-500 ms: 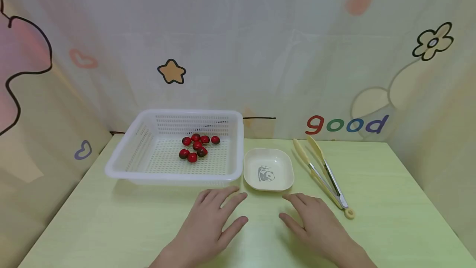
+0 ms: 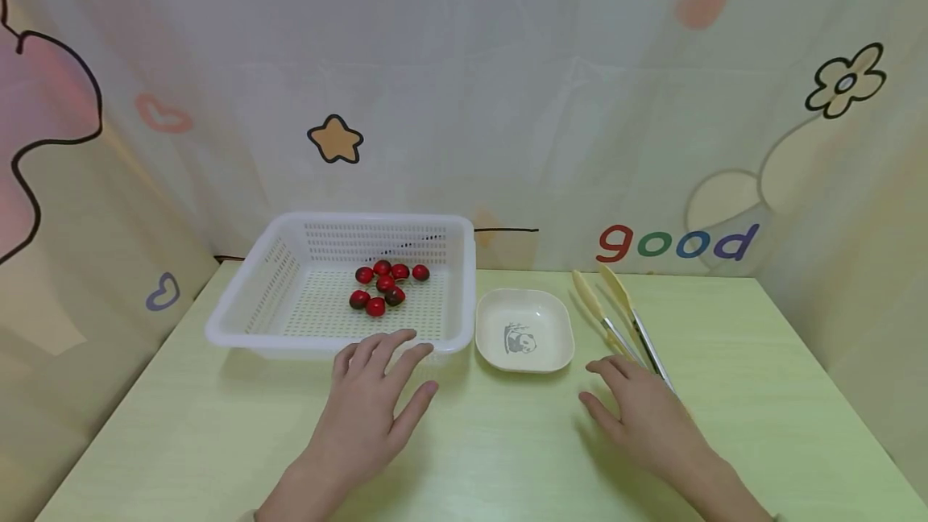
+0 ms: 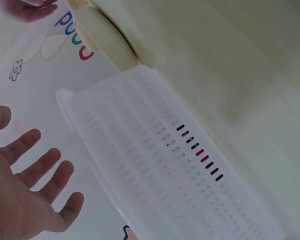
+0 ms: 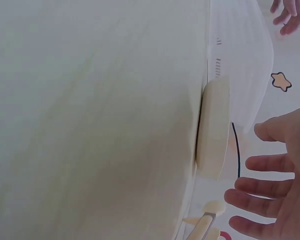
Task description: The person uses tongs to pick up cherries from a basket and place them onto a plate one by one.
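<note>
My left hand (image 2: 370, 409), fingers spread and holding nothing, hovers before the front rim of a white perforated plastic basket (image 2: 246, 321). Inside the basket lie several dark red cherries (image 2: 385, 284). My right hand (image 2: 648, 417) is also spread and holds nothing. It is over the lower part of the tongs (image 2: 641, 337), hiding their ring end; whether it touches them I cannot tell. Between the hands, farther back, sits a small cream square dish (image 2: 525, 331) with a panda print. In the left wrist view the basket wall (image 3: 140, 145) shows beside my left fingers (image 3: 50, 160).
Everything stands on a pale green table (image 2: 500, 449). A printed curtain (image 2: 507, 119) hangs right behind the table's back edge and along its sides. The dish is close against the basket's right side, with the tongs to the dish's right.
My hands have moved apart: the left went leftward and forward toward the basket front, the right went rightward over the tongs. The basket, cherries, dish and tongs have stayed in place.
</note>
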The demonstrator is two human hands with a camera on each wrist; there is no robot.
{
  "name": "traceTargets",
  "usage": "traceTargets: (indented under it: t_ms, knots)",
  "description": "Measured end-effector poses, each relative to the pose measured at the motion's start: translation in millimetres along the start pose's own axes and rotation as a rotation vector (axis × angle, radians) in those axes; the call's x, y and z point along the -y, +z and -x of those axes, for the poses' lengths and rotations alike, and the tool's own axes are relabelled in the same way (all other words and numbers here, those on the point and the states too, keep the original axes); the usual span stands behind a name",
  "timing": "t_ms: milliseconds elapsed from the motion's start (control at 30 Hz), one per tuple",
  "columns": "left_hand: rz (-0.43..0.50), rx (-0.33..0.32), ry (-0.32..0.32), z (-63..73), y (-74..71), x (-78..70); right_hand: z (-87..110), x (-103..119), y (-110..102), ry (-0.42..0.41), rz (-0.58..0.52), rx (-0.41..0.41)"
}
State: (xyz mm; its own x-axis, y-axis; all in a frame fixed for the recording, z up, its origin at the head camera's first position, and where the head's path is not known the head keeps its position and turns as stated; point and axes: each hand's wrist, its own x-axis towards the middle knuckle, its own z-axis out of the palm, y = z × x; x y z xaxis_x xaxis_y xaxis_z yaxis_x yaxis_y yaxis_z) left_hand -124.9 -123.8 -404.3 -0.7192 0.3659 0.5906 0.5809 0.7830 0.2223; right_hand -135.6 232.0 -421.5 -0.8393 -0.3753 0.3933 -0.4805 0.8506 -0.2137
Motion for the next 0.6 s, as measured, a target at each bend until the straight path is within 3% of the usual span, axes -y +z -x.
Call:
traceTargets:
  t_ms: [267, 600]
  knots:
    - [-0.039, 0.003, -0.074, 0.4, -7.9, 23.4, -1.6, -19.2, -5.1, 0.046, 0.013, 0.003]
    - [-0.091, 0.126, -0.232, 2.4, -22.6, 55.0, -2.9, -46.0, -8.0, 0.132, 0.038, 0.026]
